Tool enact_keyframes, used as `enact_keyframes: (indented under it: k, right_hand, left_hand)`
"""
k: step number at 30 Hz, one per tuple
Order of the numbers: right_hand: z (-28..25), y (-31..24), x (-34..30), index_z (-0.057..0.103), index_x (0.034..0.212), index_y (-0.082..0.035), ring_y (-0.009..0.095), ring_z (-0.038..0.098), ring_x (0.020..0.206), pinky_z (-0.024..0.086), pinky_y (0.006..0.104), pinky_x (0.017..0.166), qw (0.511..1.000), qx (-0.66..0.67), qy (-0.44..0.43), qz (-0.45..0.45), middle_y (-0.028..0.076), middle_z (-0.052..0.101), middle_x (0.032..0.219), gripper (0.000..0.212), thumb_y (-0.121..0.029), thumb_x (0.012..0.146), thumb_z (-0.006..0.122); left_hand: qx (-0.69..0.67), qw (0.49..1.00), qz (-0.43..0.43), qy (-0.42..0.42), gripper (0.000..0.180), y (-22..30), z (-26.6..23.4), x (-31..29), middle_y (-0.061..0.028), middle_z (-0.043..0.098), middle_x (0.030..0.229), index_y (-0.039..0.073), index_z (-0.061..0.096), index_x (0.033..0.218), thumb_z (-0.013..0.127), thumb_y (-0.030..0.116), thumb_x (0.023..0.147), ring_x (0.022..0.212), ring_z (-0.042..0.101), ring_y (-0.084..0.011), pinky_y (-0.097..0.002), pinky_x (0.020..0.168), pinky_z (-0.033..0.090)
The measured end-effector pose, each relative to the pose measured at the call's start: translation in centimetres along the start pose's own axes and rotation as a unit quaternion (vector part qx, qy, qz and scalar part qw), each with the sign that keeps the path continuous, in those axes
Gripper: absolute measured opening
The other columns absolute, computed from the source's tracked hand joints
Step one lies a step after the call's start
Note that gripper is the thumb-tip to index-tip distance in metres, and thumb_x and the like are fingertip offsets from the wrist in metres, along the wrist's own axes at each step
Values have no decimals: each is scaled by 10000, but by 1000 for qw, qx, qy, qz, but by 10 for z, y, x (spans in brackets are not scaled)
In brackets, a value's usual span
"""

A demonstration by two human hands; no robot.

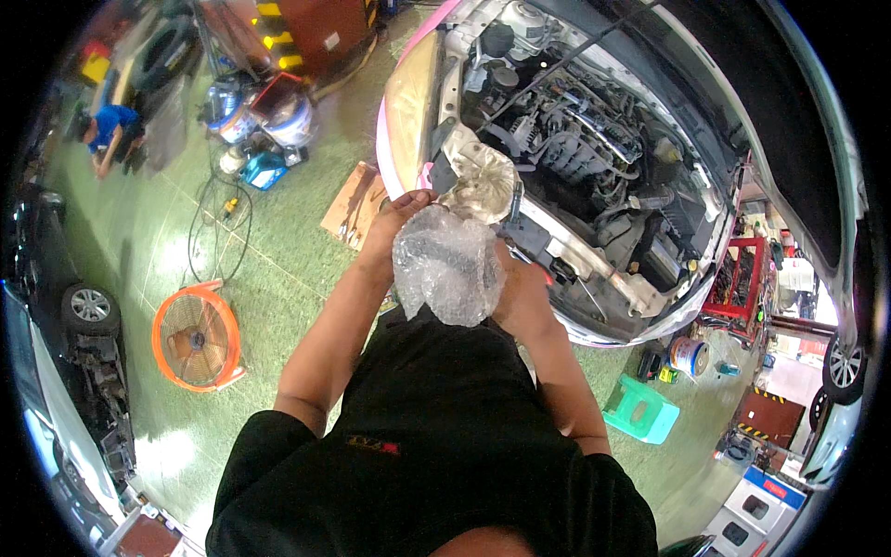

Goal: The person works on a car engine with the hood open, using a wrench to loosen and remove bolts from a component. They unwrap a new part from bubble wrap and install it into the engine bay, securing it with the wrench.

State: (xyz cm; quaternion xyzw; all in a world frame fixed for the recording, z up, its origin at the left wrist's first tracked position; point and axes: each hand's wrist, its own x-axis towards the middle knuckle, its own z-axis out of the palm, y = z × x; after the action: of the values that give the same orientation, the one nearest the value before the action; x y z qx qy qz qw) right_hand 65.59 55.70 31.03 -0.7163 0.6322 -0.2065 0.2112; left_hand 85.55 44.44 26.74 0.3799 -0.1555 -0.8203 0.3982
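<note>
Bubble wrap: held near exposed engine, apparently for two-sided steadying | left hand: grip clamped on wrap's upper-left edge | right hand: grip hidden, state cannot be told

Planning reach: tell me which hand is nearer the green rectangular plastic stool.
Right. The right hand is above and left of the stool in the picture; the left hand is farther off, past the clear crumpled plastic.
</note>
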Motion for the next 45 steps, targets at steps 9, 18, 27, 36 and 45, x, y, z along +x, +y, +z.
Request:
enact_keyframes:
  k: [9,18,27,36,45]
  right_hand:
    - [25,11,-12,674,1225,-33,253,628,695,501,364,655,989,149,18,18,130,665,787,372,-178,883,694]
    - [8,17,-6,680,1277,-36,53,423,553,333,239,514,941,284,27,182,-32,478,628,416,-368,1061,552]
    - [-6,46,-24,596,1349,-58,87,317,490,314,258,465,653,712,66,249,-36,328,591,504,-460,1057,507]
    - [2,62,-20,603,1112,-57,93,359,492,347,269,472,566,819,-70,71,-35,377,561,467,-503,1052,476]
    - [12,62,-10,550,776,-82,90,352,468,344,274,466,538,830,-128,68,-54,379,534,557,-564,1040,458]
  left_hand:
    - [111,987,97,56,195,-43,-61,33,-88,708,966,-6,654,1136,591,142,1026,855,672,-178,-319,767,556]
    - [167,920,79,346,400,-64,-329,50,-102,689,999,34,692,1124,521,380,1020,829,618,-229,-396,757,528]
    - [441,651,12,618,432,-98,-481,-101,-217,690,1230,6,644,1272,496,326,1023,1119,665,-382,-482,942,516]
    - [497,480,-215,690,461,-107,-507,-225,-141,705,1226,172,625,1294,377,473,1048,1115,670,-383,-535,944,513]
    - [392,590,-166,686,595,-116,-540,-200,-220,713,1177,-29,694,1197,445,489,1043,1108,678,-365,-472,941,519]
